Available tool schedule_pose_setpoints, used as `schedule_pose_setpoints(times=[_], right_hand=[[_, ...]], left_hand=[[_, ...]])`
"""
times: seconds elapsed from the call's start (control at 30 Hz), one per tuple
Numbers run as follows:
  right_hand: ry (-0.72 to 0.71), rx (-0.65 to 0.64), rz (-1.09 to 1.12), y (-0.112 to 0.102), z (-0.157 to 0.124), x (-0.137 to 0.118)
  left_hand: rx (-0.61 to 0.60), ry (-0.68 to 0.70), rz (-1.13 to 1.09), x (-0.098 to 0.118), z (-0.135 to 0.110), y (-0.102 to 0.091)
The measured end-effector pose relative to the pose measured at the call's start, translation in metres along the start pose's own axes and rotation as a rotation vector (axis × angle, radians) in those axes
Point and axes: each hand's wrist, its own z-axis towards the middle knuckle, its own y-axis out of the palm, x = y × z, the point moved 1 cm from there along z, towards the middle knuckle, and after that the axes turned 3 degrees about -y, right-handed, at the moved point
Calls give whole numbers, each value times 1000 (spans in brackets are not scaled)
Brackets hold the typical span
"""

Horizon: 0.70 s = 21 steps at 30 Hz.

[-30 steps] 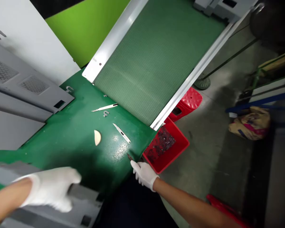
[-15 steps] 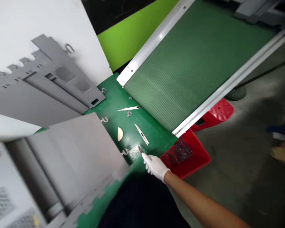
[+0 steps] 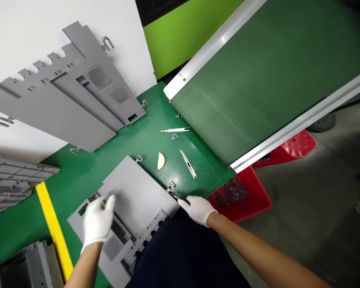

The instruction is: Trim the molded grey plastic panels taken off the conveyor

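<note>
Your left hand (image 3: 98,219), in a white glove, lies flat on the grey panel (image 3: 135,200) with the fingers spread. It presses down on the panel and is not closed around anything. The panel lies flat at the near edge of the green table (image 3: 87,172), with its vented, slotted end toward you.

Your right hand (image 3: 198,209), also gloved, is closed around a small knife (image 3: 176,197). The tip of the knife meets the panel's right-hand edge, just beside a small grey hook-shaped piece (image 3: 171,187) on the table.

The one container in view is the red bin (image 3: 253,205). It sits just past the table's right-hand edge, close to your right wrist and below the lower rail of the conveyor belt (image 3: 267,80). Inside the bin is a layer of dark scraps (image 3: 232,189), heaped toward the side nearest the table. What the single bits are is too small to tell. A red stool (image 3: 291,144) stands beyond the bin, under the conveyor.

Toward the middle of the table, well apart from the panel, lie a cream half-moon piece (image 3: 161,161) and a loose blade (image 3: 188,164) just beside it. A second blade (image 3: 175,130) lies nearer the conveyor's corner.

At the far left corner, a larger grey panel (image 3: 69,100) rests on a white board (image 3: 48,36), with its lower end reaching onto the table. A yellow stripe (image 3: 54,230) crosses the table's near left edge.
</note>
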Motion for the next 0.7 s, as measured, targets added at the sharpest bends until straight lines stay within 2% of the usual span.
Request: schedule_pose_setpoints(times=[0.03,0.07,0.1,0.13,0.2,0.23,0.33,0.43,0.7], right_hand=[[-7,-9,-20,1,2,-2],[-12,-18,-32,2,4,-4],[-15,-25,-38,3,6,-6],[-16,-30,-40,3,7,-7],[-11,-28,-43,4,9,-8],[-8,-25,-44,5,10,-9],[4,-15,-40,4,11,-10],[10,-14,-28,2,12,-10],[-24,-29,-72,2,20,-5]], left_hand=[[135,58,-73,31,6,-3],[153,226,-153,63,12,-5],[97,413,-176,94,18,-4],[51,543,-158,120,24,-1],[-118,723,-39,158,37,8],[-193,762,36,170,44,13],[-359,766,203,181,60,26],[-441,713,230,183,68,30],[-459,657,231,187,73,33]])
